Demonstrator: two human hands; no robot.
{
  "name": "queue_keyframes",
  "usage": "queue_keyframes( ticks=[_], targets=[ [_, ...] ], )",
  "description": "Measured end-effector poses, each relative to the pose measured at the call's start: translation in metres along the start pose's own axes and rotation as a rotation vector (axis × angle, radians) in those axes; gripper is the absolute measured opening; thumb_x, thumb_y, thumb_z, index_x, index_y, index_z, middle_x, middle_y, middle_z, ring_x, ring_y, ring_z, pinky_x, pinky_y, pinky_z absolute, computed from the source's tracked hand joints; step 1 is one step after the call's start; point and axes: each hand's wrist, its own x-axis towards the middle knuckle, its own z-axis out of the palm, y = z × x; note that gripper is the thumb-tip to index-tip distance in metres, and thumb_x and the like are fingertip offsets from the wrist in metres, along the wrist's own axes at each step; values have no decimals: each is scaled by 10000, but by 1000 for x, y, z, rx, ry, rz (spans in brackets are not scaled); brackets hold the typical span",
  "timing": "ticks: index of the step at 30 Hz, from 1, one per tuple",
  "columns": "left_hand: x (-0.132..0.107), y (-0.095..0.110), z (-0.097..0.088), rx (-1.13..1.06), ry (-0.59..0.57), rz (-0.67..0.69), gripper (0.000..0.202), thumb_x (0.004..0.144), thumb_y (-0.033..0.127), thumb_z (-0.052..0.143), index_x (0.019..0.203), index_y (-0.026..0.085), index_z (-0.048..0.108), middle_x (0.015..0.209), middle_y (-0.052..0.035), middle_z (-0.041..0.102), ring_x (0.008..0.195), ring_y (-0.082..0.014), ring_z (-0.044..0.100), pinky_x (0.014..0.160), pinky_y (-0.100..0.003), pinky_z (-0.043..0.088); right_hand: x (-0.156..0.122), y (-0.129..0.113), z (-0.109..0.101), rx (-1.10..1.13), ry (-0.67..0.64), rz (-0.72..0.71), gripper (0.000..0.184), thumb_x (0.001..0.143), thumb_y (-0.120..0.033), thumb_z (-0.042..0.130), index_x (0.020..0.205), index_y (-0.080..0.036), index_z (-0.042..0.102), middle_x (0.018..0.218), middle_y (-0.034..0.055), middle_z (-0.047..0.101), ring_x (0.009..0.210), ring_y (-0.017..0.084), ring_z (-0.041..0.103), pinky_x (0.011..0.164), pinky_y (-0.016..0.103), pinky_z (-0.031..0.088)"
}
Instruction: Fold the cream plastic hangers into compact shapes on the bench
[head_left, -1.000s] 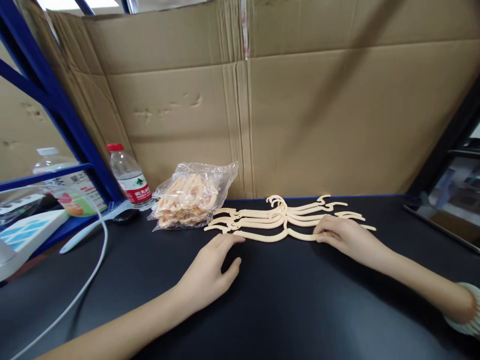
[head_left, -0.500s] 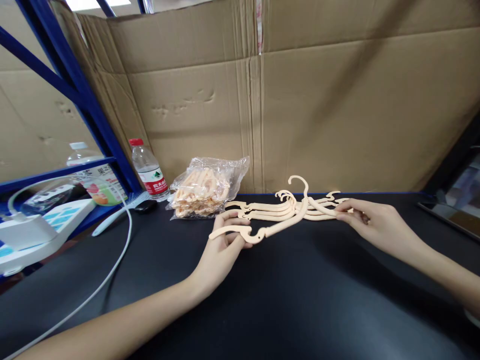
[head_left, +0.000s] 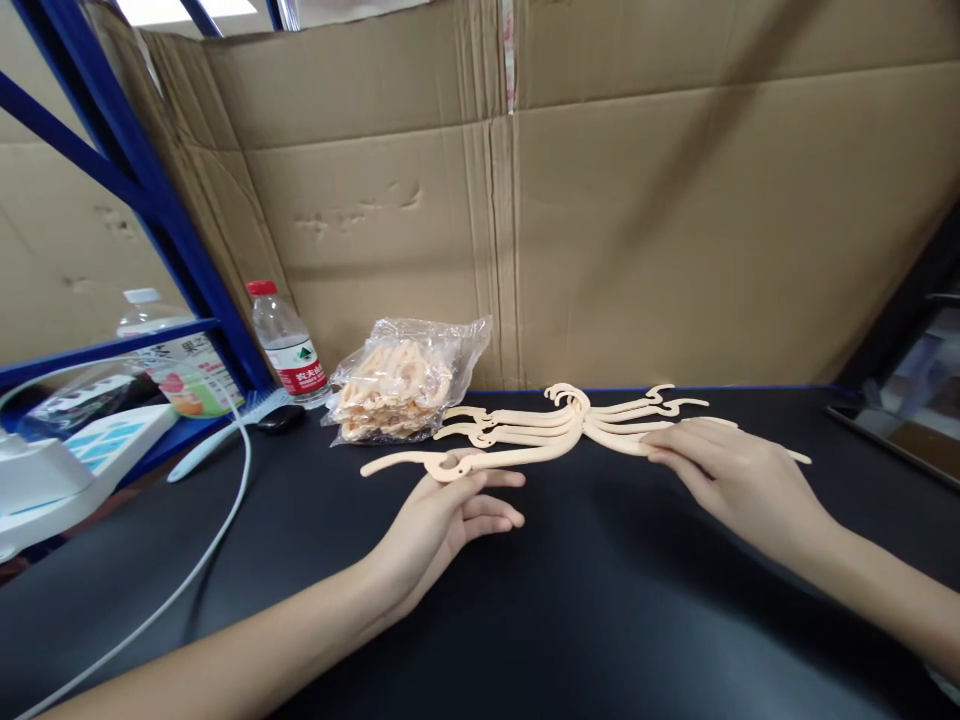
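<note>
Since half a second ago the near hanger has dropped from a raised tilt, hook up, to lie nearly flat, its left arm now jutting out toward 9 o'clock past the pile. The left hand has slackened: fingers spread and loosely curled under the hanger's left arm, thumb touching it from below, not clamped. The right hand lies flat, fingers together, pressing the hanger's right arm at 3 o'clock; whether it pinches or only rests there I cannot tell.

The hanger sits on the black table, just in front of the pile, whose hooks point to 12 o'clock. A clear bag of more hangers lies at 10 o'clock from the pile, a bottle beyond it, and a white cable runs along the left.

With so loose a hold, the hanger could slip off the left fingers, or its hook could snag the pile's arms and drag them askew.
</note>
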Motion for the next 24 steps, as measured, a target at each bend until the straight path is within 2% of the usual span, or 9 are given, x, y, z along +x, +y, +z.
queue_keyframes(
  ticks=[3, 5, 8, 10, 17, 24],
  targets=[
    [2, 2, -3, -35, 58, 23, 412, 654, 5, 530, 1037, 128, 442, 1011, -167, 694, 728, -221, 697, 776, -351, 533, -1, -4, 1, 3, -10, -19, 262, 982, -230, 404, 882, -192, 643, 923, 49, 687, 811, 215, 645, 727, 323, 485],
    [1, 3, -3, -82, 64, 44, 502, 610, -2, 515, 1085, 138, 431, 934, -126, 707, 748, -229, 698, 783, -351, 530, -1, -6, 2, 3, -14, -27, 271, 981, -219, 401, 867, -191, 645, 925, 58, 686, 805, 213, 645, 726, 320, 491],
    [1, 4, -1, -108, 104, 64, 392, 742, 98, 590, 1102, 154, 446, 741, -43, 676, 737, -218, 691, 765, -333, 534, -2, -7, 2, -4, -15, -53, 262, 973, -192, 413, 861, -184, 650, 926, 67, 685, 806, 217, 646, 718, 324, 494],
    [1, 4, 0, -90, 137, 76, 328, 802, 166, 642, 1082, 166, 471, 707, -10, 647, 713, -191, 682, 754, -310, 536, -2, -7, 1, -10, -12, -71, 252, 966, -163, 416, 876, -180, 650, 941, 71, 687, 817, 221, 646, 711, 325, 493],
    [3, 7, -3, -170, 145, 135, 151, 771, 174, 704, 799, 139, 560, 767, -29, 646, 752, -198, 683, 732, -288, 537, 0, -11, -1, 16, 50, -117, 226, 941, -94, 430, 911, -190, 633, 926, 56, 695, 812, 212, 648, 707, 311, 485],
    [5, 4, -4, -128, 109, 206, 139, 784, 223, 716, 800, 123, 621, 733, -28, 661, 709, -167, 660, 731, -284, 527, -1, -12, -1, -1, 43, -147, 186, 960, -105, 426, 951, -194, 590, 997, 48, 684, 850, 210, 636, 720, 313, 460]
  ],
)
